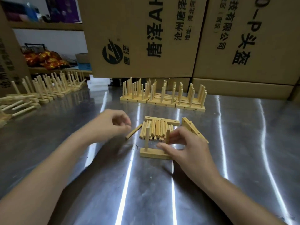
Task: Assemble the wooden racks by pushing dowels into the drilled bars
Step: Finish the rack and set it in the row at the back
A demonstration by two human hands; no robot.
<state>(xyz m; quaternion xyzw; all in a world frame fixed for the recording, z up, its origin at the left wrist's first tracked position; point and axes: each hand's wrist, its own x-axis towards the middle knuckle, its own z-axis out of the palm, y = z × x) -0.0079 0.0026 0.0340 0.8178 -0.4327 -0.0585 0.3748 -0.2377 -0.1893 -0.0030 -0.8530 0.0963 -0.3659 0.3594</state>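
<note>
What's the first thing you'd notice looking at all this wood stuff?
In the middle, the right hand pinches an upright dowel standing in a drilled bar on the shiny metal table. Behind it stand finished racks bristling with pegs, in front of huge cardboard boxes.

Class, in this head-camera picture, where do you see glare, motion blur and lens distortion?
Head view: glare streaks cross the metal table; the left hand is motion-blurred, the right hand pinching a dowel is sharper; the boxes lean and bow from the wide-angle lens.
</note>
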